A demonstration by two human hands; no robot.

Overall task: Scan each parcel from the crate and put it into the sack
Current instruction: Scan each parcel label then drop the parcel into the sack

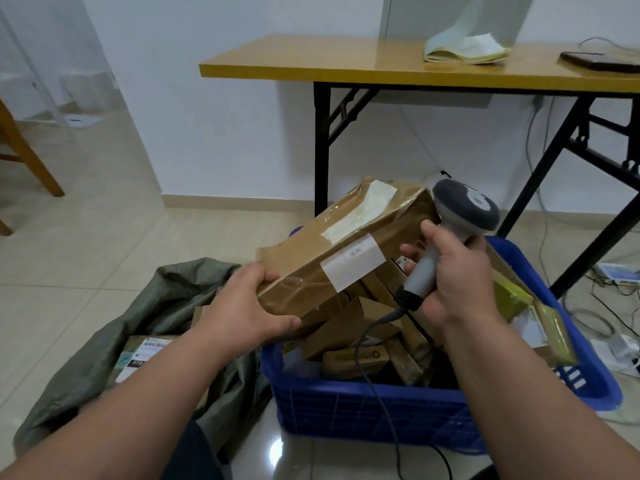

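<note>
Taped parcel point(341, 251) gripped at near corner by left hand point(249, 306), fingers clamped; right hand point(450, 271) wrapped round scanner point(446, 233). Judged rigid, light (tape slippery).

faint handwriting on parcel point(341, 252) white label point(353, 263), unreadable; "018" on sack point(104, 341) parcel label point(138, 363)

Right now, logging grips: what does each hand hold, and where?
Left hand grips the brown taped cardboard parcel by its near end; right hand holds the grey barcode scanner by its handle.
</note>
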